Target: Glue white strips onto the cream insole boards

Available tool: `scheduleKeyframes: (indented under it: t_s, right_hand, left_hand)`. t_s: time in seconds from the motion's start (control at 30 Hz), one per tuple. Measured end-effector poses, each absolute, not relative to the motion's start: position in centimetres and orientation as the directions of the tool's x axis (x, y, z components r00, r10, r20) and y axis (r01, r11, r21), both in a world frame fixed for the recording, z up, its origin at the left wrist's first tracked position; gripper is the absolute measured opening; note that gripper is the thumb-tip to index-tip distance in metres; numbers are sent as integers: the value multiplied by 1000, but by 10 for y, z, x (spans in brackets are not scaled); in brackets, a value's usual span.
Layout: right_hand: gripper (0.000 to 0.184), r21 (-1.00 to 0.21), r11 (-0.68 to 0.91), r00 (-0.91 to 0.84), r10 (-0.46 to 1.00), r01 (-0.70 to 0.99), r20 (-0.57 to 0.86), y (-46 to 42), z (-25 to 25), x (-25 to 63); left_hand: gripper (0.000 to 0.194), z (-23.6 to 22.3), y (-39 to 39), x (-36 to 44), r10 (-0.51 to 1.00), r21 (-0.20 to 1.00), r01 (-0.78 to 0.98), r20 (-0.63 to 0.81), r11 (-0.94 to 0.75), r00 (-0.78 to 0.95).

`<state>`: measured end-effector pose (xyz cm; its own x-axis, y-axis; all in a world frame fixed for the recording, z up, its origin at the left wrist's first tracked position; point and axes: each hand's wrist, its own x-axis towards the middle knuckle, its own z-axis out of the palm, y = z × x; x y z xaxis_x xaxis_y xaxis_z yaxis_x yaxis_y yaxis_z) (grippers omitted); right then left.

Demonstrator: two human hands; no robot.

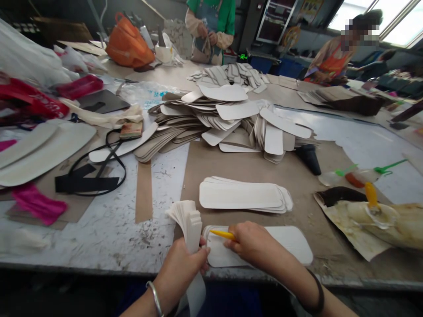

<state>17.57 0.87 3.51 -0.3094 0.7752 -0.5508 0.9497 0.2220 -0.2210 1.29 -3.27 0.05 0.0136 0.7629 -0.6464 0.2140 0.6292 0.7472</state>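
My left hand (185, 259) is closed around a bundle of white strips (191, 222), their upper ends fanned out and their lower part hanging over the table edge. In my right hand (249, 240) is a thin yellow stick-like tool (222, 234), pointing left. Its tip is over the left end of a long white rounded panel (291, 242), which lies near the front edge with others apparently beneath it. My right hand rests on or just above this panel; contact is not clear. Just beyond lies a second neat stack of white panels (241, 196).
A large loose pile of panels (231, 114) covers the middle of the table. At right are a glue-stained container (370, 215), green-tipped bottles (360, 176) and a black cone (309, 159). A black cord (124, 169) lies left. Two people (211, 31) work across the table.
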Motion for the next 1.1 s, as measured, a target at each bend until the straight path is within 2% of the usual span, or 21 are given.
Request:
scheduleKeyframes:
  t_s: [0.13, 0.3, 0.53, 0.6, 0.7, 0.83, 0.97, 1.1]
  right_hand:
    - [20, -181, 264, -321, 782, 947, -535, 7, 34, 175]
    - [19, -141, 317, -345, 810, 938, -474, 4, 30, 175]
    - [19, -103, 353, -363, 836, 930, -412, -5, 33, 182]
    - [17, -104, 316, -329, 843, 943, -426, -12, 43, 200]
    - [13, -88, 152, -176, 870, 984, -461, -26, 57, 240]
    - [17, -74, -44, 11, 921, 996, -389, -44, 59, 289]
    - [18, -66, -70, 48, 955, 995, -293, -49, 44, 304]
    - [13, 53, -75, 86, 963, 996, -257, -43, 34, 298]
  left_hand:
    - [6, 0, -28, 16, 741, 714, 283, -671, 641, 14]
    - [16, 1, -20, 23, 709, 665, 361, -705, 654, 12]
    - [10, 4, -18, 24, 719, 637, 470, -695, 610, 10]
    - [11, 4, -19, 24, 723, 640, 487, -690, 595, 24]
    - [13, 2, -19, 23, 728, 623, 534, -685, 571, 21]
    - [14, 2, -20, 24, 728, 586, 597, -685, 548, 3]
    - [16, 6, -21, 27, 738, 566, 642, -674, 517, 0]
    - [14, 8, -22, 28, 735, 556, 644, -678, 525, -15]
